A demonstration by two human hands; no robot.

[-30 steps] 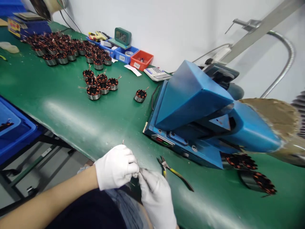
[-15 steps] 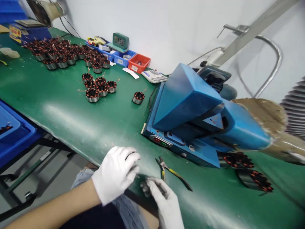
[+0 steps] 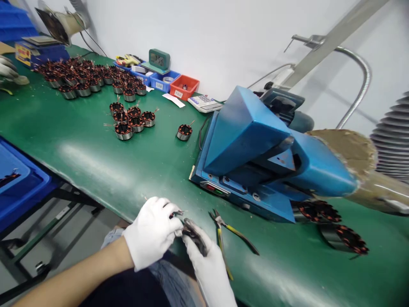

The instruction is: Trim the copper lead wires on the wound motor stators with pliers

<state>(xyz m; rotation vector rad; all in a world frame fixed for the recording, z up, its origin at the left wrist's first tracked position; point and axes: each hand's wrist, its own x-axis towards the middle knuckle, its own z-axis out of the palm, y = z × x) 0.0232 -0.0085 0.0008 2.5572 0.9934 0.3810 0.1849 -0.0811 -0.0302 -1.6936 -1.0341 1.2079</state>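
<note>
Both my hands wear white gloves and meet at the near edge of the green table (image 3: 96,157). My left hand (image 3: 153,232) is closed around a small motor stator (image 3: 177,213). Only its thin copper wire ends show past the fingers. My right hand (image 3: 207,262) presses its dark, soiled fingertips against the same part from the right. Yellow-handled cutting pliers (image 3: 230,232) lie on the table just right of my right hand.
A blue machine (image 3: 252,140) fills the middle right, with two stators (image 3: 345,238) beside it. A small cluster of stators (image 3: 131,119), a single one (image 3: 184,131) and a large pile (image 3: 83,76) lie further back. Parts bins (image 3: 184,86), a clock (image 3: 159,59), a calculator (image 3: 204,102). Blue crate (image 3: 15,179) at left. Another person's gloved hand (image 3: 6,68).
Half a second ago my right hand had drawn away from the left. It has now come back up, fingertips on the stator in my left hand.
</note>
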